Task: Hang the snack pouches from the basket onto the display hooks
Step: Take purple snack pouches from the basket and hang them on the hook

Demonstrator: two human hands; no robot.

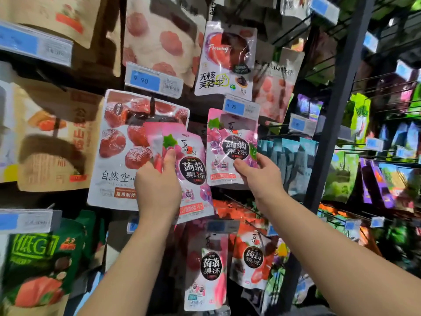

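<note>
Your left hand (pixel 157 188) is up in front of the rack, and its fingers are curled round a small stack of pink pouches (pixel 193 169). Your thumb (pixel 169 156) presses flat on the front of the top one, near its upper left corner. The stack leans a little to the right. It covers part of a big white bag with red fruit (pixel 118 144) hanging behind it.

Your right hand (pixel 262 176) pinches one more pink pouch (pixel 230 142) at its bottom right corner, thumb in front and the other fingers behind. This pouch is just to the right of the stack. It hangs straight, and its top edge is tucked behind a blue price tag (pixel 241 107). You cannot tell if the hook is through it, because the tag hides that spot.

A white plum bag (pixel 225 60) hangs above the tag. More pouches like these (pixel 209 270) hang lower down, between your two arms. A dark post (pixel 335 106) stands to the right.
</note>
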